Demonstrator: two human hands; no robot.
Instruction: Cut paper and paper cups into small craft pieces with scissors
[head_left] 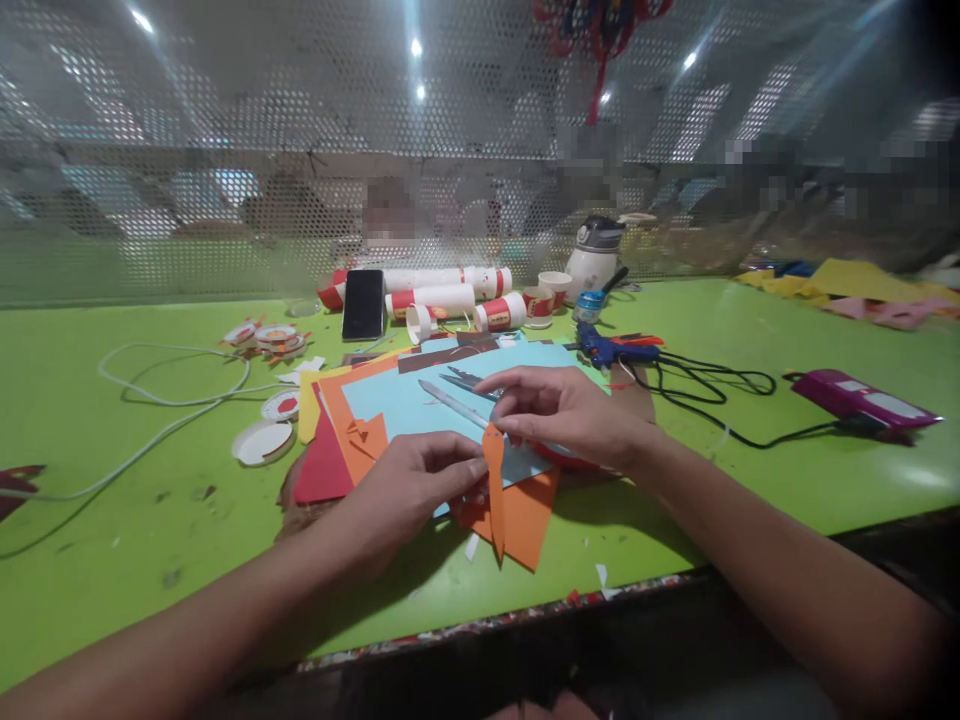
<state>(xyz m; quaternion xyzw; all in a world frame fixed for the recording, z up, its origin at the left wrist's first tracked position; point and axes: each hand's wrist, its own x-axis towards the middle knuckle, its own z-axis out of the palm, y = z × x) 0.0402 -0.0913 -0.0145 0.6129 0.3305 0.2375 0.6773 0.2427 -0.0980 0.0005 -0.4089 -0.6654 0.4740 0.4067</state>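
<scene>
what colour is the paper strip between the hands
The paper strip is orange, seen best in the head view.

A glossy lime-green tabletop (172, 545) runs back to a grey perforated screen (277, 110) (its small holes give a dim, broken view beyond). White lights (416, 47) glare across the screen's upper part, with pale streaks about them. A red hanging ornament (602, 80) shows at the top, right of centre. Below the tabletop's near edge, the space is dark.
</scene>
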